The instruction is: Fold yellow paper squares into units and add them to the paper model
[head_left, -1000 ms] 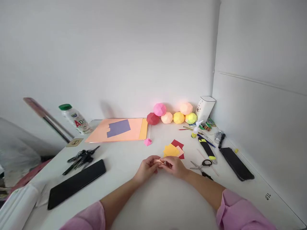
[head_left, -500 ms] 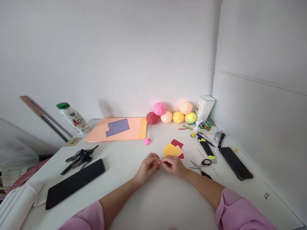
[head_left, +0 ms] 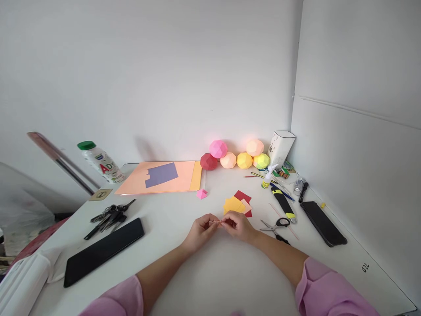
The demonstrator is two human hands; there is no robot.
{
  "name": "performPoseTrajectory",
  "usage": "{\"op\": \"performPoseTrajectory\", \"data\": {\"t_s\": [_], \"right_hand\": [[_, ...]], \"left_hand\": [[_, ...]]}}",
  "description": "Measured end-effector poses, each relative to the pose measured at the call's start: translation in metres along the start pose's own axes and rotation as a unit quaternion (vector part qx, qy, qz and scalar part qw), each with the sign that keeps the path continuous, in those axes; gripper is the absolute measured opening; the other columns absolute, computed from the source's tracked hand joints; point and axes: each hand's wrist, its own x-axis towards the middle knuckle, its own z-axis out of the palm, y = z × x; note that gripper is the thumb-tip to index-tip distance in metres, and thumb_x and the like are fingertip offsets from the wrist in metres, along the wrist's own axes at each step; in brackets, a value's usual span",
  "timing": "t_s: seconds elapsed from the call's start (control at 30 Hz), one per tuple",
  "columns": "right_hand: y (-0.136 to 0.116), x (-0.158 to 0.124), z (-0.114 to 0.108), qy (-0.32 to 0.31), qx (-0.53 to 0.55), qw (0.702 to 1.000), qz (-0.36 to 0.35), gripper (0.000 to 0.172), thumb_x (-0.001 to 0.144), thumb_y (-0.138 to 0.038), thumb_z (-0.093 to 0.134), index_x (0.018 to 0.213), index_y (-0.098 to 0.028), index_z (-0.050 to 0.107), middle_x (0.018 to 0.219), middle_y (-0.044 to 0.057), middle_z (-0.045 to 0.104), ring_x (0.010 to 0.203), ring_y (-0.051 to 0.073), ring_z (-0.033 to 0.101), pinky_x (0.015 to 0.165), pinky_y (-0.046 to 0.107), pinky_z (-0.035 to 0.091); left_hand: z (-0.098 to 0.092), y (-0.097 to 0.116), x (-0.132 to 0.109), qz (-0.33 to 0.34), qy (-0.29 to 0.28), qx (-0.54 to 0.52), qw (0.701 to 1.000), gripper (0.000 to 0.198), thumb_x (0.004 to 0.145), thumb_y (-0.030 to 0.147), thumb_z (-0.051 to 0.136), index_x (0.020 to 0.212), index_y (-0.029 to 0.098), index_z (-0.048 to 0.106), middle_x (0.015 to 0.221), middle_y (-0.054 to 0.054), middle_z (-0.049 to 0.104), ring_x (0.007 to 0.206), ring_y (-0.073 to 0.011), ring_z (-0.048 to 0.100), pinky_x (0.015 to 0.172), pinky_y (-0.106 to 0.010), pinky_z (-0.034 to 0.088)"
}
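Between the fingertips of both hands is a thin, pale pink paper strip (head_left: 215, 222), mostly hidden by the fingers. My left hand (head_left: 201, 232) pinches one end, closed, its fingers curled. My right hand (head_left: 239, 227) pinches close beside it, fingertips nearly touching those of the left. Just beyond the right hand lie cut paper pieces: yellow ones (head_left: 234, 205), a peach one (head_left: 246, 207) and dark red ones (head_left: 242, 195). A small pink folded paper pyramid (head_left: 201, 193) sits farther off, beyond the left hand.
Scissors (head_left: 275, 226), a utility knife (head_left: 283, 204) and a glue bottle (head_left: 267, 179) lie or stand to the right. Faceted paper balls (head_left: 228, 160) line the wall. Peach sheets (head_left: 131, 181), keys (head_left: 110, 217), a black phone (head_left: 104, 252) and a bottle (head_left: 101, 163) are left; another phone (head_left: 324, 223) lies far right.
My left fingers have curled in and shifted slightly on the strip. The right hand stays almost where it was, still pinching. Things on the table have not moved.
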Motion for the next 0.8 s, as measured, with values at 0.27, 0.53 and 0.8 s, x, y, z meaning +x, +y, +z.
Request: {"op": "performPoseTrajectory", "data": {"t_s": [0.27, 0.53, 0.8], "right_hand": [[0.0016, 0.0021, -0.0013, 0.001, 0.044, 0.997, 0.055, 0.024, 0.082, -0.037, 0.057, 0.074, -0.015, 0.06, 0.065, 0.002, 0.058, 0.054, 0.01, 0.046, 0.051, 0.022, 0.039], [0.0037, 0.0009, -0.0031, -0.014, 0.13, 0.984, 0.119, 0.029, 0.079, -0.042, 0.06, 0.073, -0.014, 0.063, 0.057, -0.002, 0.053, 0.046, 0.008, 0.044, 0.044, 0.022, 0.038], [0.001, 0.0032, -0.0069, -0.019, 0.166, 0.975, 0.143, 0.026, 0.075, -0.04, 0.064, 0.072, -0.014, 0.065, 0.058, -0.001, 0.055, 0.047, 0.008, 0.046, 0.044, 0.021, 0.039]], "left_hand": [[-0.002, -0.0081, 0.0033, 0.015, 0.01, -0.046, 0.999, 0.024, 0.078, 0.039, 0.06, 0.078, 0.015, 0.063, 0.073, -0.004, 0.063, 0.067, -0.0139, 0.055, 0.063, -0.027, 0.046], [-0.002, -0.0028, 0.0019, -0.009, 0.01, -0.053, 0.999, 0.024, 0.075, 0.04, 0.062, 0.077, 0.016, 0.067, 0.079, -0.007, 0.067, 0.072, -0.017, 0.059, 0.066, -0.03, 0.049], [-0.0025, 0.0013, 0.0021, -0.019, 0.009, -0.054, 0.998, 0.023, 0.074, 0.039, 0.064, 0.076, 0.016, 0.069, 0.076, -0.006, 0.068, 0.068, -0.0161, 0.059, 0.063, -0.029, 0.048]]}}
